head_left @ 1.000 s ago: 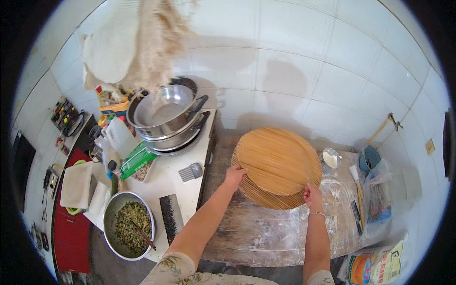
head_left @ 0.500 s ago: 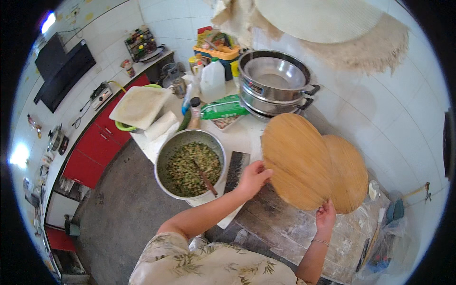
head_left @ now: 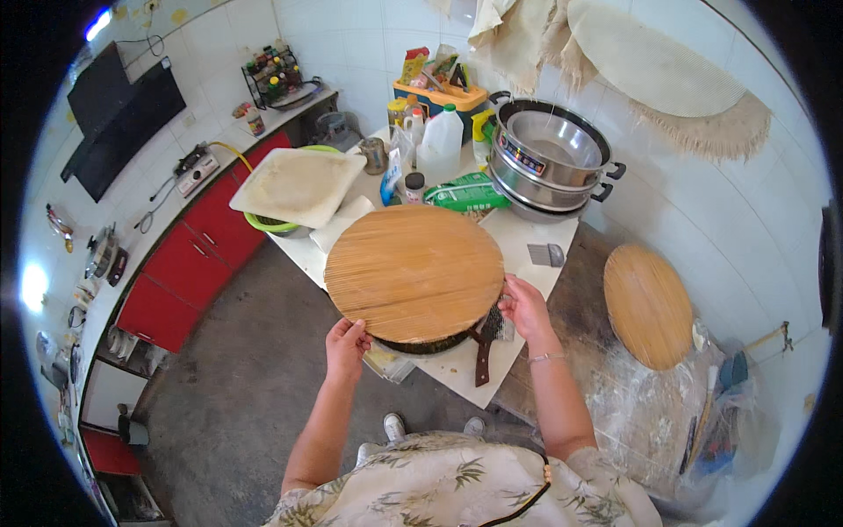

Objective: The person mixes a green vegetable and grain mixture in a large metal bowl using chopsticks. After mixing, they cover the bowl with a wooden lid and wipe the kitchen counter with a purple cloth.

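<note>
Largely hidden bowl (head_left: pixel 436 352), round board (head_left: pixel 414 274) above (contents (head_left: pixel 413 345) unclear), fingers (head_left: pixel 354 330) gripping

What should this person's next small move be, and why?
Probably ease the round wooden board down to settle on the metal bowl: the left hand and right hand grip its edge, and only the bowl's near side shows beneath. I can't tell whether they touch.

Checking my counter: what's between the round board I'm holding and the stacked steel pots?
The head view shows mainly a green package between the held board and pot stack.
</note>
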### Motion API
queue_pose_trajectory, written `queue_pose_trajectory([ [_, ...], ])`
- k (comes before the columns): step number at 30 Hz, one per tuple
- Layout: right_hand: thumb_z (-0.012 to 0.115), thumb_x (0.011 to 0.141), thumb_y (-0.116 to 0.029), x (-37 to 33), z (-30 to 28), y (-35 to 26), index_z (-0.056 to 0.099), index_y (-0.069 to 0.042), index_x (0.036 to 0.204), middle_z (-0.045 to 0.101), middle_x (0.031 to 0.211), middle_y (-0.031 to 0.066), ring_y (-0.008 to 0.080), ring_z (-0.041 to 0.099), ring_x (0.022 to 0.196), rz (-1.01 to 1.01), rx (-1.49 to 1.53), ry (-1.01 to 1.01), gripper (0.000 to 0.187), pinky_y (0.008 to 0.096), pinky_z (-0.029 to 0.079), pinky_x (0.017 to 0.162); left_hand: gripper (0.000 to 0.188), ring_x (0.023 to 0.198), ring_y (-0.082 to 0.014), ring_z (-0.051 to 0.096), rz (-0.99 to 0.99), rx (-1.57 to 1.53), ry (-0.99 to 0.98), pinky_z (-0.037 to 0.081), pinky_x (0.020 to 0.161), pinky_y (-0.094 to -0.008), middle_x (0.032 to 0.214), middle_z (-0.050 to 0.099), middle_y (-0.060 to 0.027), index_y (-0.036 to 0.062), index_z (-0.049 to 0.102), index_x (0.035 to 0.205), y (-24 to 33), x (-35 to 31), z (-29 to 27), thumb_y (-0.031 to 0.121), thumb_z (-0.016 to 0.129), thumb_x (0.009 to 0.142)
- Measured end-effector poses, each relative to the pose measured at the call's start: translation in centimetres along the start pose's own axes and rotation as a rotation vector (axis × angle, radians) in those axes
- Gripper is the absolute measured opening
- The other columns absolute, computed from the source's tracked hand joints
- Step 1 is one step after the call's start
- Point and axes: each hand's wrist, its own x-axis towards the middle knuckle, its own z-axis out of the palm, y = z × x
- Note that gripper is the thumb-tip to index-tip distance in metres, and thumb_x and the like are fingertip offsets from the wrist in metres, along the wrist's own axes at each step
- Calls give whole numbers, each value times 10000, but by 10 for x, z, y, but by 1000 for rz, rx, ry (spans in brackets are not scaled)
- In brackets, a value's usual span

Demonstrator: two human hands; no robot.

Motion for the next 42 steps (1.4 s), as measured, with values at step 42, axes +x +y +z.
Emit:
queue_pose_trajectory([
  [42, 550, 854, -394, -54, -12, 59, 560, -8, 654, 548, 549, 89, 166, 520, 496, -1, -834, -83, 435, 331, 426, 508, 207, 491, -97, 489, -101, 103, 120, 386, 423, -232, 630, 513, -9, 67, 523, 845, -51, 18, -39, 267, 533, 897],
])
